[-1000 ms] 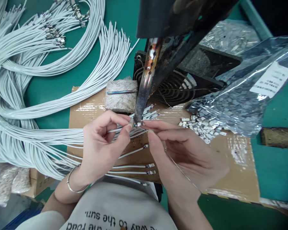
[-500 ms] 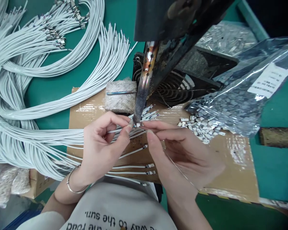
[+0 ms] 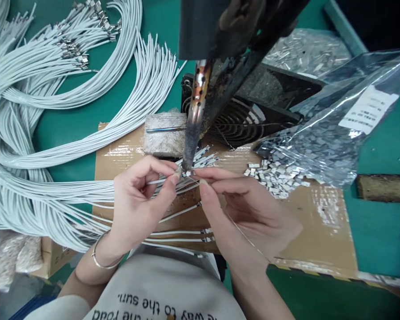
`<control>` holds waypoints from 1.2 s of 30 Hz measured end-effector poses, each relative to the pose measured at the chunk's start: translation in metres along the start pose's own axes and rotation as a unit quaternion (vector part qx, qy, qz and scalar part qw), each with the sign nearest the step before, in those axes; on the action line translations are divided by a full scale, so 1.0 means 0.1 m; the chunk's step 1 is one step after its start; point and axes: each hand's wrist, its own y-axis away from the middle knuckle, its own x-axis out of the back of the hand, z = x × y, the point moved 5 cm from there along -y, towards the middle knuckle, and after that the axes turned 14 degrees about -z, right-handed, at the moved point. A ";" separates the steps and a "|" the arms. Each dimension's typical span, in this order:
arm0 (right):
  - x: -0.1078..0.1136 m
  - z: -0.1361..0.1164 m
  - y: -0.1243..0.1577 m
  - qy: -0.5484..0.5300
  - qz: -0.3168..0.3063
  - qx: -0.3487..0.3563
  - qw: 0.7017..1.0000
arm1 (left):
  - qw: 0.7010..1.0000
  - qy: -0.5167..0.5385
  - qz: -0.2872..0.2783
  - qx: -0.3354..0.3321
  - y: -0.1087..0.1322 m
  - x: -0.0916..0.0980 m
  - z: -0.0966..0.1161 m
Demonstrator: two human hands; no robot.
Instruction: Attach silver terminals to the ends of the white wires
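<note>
Between thumb and fingers my left hand (image 3: 143, 200) pinches a white cable (image 3: 156, 181) near its end. A small metal connector (image 3: 188, 174) sits at that end, right under the dark tip of the soldering iron (image 3: 192, 133). My right hand (image 3: 243, 209) pinches a thin solder wire (image 3: 242, 232), whose end reaches the connector; the rest runs back across the palm. Whether the iron's tip touches the connector is hard to tell. Several cables with metal ends (image 3: 206, 239) lie below the hands on the cardboard (image 3: 323, 240).
Bundled white cables (image 3: 86, 151) cover the left side. Behind the iron stands a black fan (image 3: 243, 124), with a wire-mesh cleaning pad (image 3: 165, 144) beside it. Loose metal connectors (image 3: 280, 178) spill from a clear plastic bag (image 3: 333, 133) at right. A brown bar (image 3: 385, 188) lies farther right.
The whole view has shifted slightly, with everything a little farther left in the picture. Both hands keep their pinches at the iron's tip.
</note>
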 end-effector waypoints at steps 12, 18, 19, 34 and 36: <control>0.03 0.01 0.02 0.008 0.000 0.007 1.000 | 1.000 -0.005 0.005 -0.004 -0.01 -0.02 0.01; -0.01 -0.03 0.01 0.010 0.009 0.006 1.000 | 1.000 -0.005 0.016 0.002 0.01 -0.02 0.03; -0.01 -0.03 0.01 0.008 0.019 0.002 1.000 | 1.000 -0.006 0.017 0.002 0.01 -0.02 0.04; 0.01 -0.05 0.00 0.026 -0.002 0.044 0.999 | 1.000 -0.010 0.005 -0.020 -0.02 -0.02 0.04; 0.01 -0.06 0.00 0.026 -0.002 0.046 0.999 | 1.000 -0.011 0.004 -0.021 -0.02 -0.02 0.04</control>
